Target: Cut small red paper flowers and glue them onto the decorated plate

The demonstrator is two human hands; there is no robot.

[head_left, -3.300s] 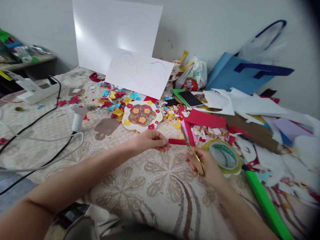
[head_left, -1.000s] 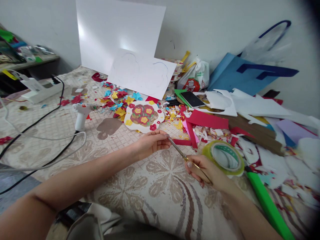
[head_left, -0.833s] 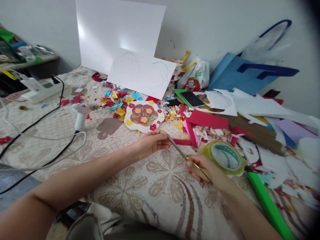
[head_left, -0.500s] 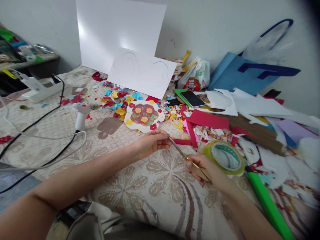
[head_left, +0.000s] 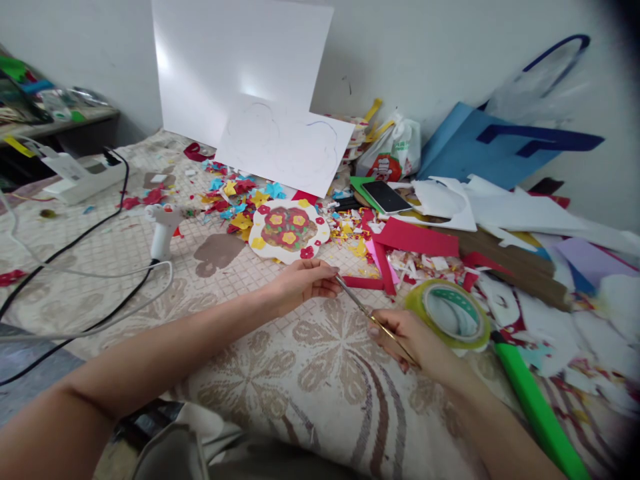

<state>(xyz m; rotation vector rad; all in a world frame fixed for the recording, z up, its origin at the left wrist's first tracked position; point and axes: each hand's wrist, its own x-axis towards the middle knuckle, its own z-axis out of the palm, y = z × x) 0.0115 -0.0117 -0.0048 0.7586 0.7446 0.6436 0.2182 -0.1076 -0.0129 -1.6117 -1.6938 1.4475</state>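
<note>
My right hand [head_left: 400, 337] is wrapped around the gold handles of a pair of scissors [head_left: 361, 305]. Their narrow blades point up and left, close together. At the blade tips, my left hand [head_left: 313, 280] is pinched closed. Whatever lies between its fingertips is too small or hidden to make out. Just beyond that hand lies a white scalloped card [head_left: 255, 247] decorated with red and yellow paper flowers and green bits. A roll of clear yellowish tape [head_left: 417, 303] rests beside my right hand.
Coloured paper flowers [head_left: 243, 220] and scraps are heaped behind the card. On the left stand a white glue gun [head_left: 161, 233] and a power strip [head_left: 87, 183] with cords. To the right are a phone [head_left: 387, 197], red paper strips [head_left: 417, 238], white offcuts and a green-handled tool [head_left: 537, 407].
The scissors' handles have come closer together in my right hand, and the blades look more closed. My left hand stays almost where it was.
</note>
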